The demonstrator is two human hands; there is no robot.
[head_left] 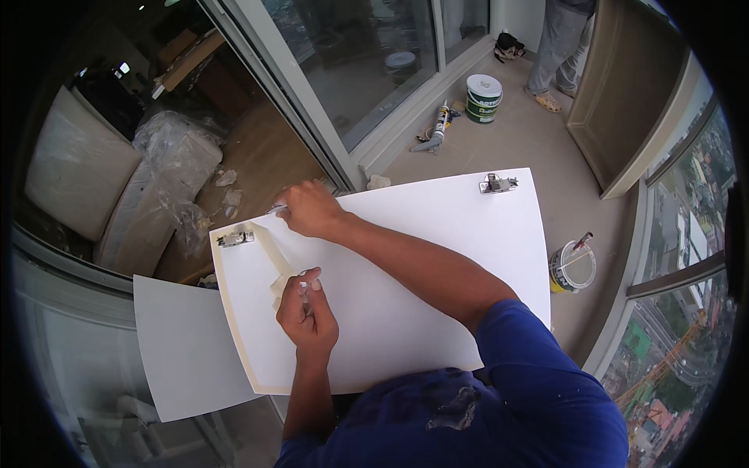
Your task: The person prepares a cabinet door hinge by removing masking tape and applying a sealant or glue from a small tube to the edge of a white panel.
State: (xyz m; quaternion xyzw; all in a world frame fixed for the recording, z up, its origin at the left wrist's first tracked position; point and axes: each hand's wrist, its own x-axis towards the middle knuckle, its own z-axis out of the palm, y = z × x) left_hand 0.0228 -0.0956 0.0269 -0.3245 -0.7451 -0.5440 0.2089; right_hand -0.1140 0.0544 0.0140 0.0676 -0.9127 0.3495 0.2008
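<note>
A white door panel (421, 257) lies flat in front of me, with a metal hinge (236, 239) at its far left corner and a second hinge (497, 184) at the far right. Beige masking tape borders its left and near edges. A loose beige tape strip (269, 249) runs from the left hinge toward me. My left hand (307, 312) is shut on the near end of that strip. My right hand (310, 209) reaches across and grips the panel's far edge, fingers curled over something small and pale that I cannot make out.
A second white panel (187, 351) lies under the first at the lower left. On the floor are an open paint can with a brush (572, 267), a green-and-white bucket (484, 97) and a caulking gun (437, 129). Another person's legs (558, 47) stand at the back. Plastic-wrapped furniture (156, 179) sits behind the glass door.
</note>
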